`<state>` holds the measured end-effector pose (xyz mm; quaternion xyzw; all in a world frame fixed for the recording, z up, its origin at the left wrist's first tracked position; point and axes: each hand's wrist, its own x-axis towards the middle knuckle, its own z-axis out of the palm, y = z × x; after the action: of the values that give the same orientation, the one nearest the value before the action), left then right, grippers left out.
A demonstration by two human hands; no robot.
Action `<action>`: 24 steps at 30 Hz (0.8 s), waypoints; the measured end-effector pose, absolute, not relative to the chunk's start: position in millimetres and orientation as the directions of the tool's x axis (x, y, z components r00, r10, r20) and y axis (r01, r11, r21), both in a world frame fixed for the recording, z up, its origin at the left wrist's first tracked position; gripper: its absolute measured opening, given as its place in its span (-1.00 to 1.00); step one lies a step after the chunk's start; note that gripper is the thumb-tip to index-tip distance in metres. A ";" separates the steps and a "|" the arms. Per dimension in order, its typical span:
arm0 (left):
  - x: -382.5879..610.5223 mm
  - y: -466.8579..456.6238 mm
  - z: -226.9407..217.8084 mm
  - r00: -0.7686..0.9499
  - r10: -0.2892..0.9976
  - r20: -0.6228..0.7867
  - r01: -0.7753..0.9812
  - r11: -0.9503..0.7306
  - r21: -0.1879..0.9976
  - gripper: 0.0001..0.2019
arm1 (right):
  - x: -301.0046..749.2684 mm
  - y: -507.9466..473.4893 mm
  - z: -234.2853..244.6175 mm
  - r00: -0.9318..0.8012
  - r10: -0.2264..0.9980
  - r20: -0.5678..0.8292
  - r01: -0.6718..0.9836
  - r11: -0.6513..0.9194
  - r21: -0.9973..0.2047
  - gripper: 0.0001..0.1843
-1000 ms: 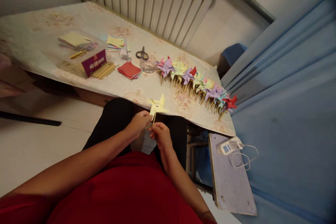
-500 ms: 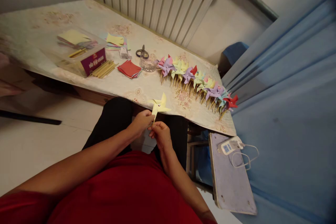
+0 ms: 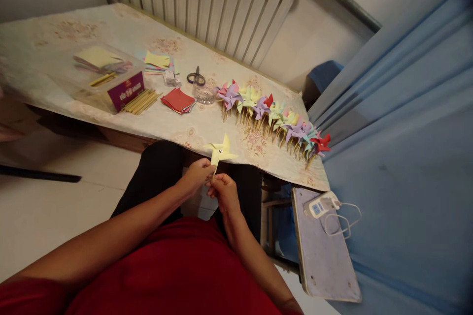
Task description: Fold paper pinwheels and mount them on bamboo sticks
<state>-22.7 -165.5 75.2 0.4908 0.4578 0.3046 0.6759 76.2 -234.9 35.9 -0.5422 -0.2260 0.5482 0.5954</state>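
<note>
Left hand (image 3: 198, 175): thumb and fingers nearly closed, pinching the yellow pinwheel (image 3: 221, 150) low down; exact contact hidden. Right hand (image 3: 225, 192): curled, fingertips on its stick (image 3: 214, 175). Pinwheel at the table's (image 3: 173, 124) near edge. I should pinch lightly, blades uncreased, stick straight. Versus half a second ago: view shifted slightly, table items further left; grips look unchanged.

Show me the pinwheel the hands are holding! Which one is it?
The pale yellow paper pinwheel, pinched by the left hand and right hand; the other pinwheels are clustered on the floral tablecloth, untouched.
</note>
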 end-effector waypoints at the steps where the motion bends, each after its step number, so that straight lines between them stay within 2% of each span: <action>1: -22.4 -165.1 74.2 0.406 0.855 -0.322 0.035 0.338 0.940 -0.81 | 76.1 -234.7 35.7 0.296 0.899 -0.324 -0.407 -0.188 -0.894 -0.80; 24: 19.8 -104.6 64.1 0.483 0.826 -0.292 -0.025 0.346 0.938 -0.67 | 112.5 -177.7 27.2 0.372 0.885 -0.279 -0.402 -0.117 -0.908 -0.78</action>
<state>19.8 -104.6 64.1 0.4871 0.4111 0.2995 0.7100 112.5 -177.7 27.2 -0.5424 -0.2226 0.5141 0.6261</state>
